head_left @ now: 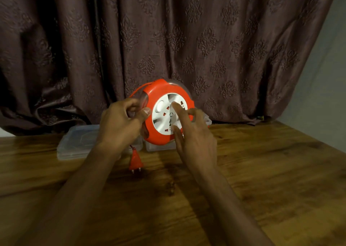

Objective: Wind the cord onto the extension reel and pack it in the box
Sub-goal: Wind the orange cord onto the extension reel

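The round red extension reel, with a white socket disc facing me, is held tilted above the table. My left hand grips its left rim, thumb on the red edge. My right hand rests its spread fingers on the white disc, index finger pointing up across it. A short length of red cord hangs below the reel and ends in a red two-pin plug, which dangles at the tabletop. A clear plastic box sits under and behind the reel, mostly hidden by it.
A clear plastic lid lies flat on the wooden table to the left of the reel. A dark patterned curtain hangs right behind the table's far edge. A pale wall shows at the right.
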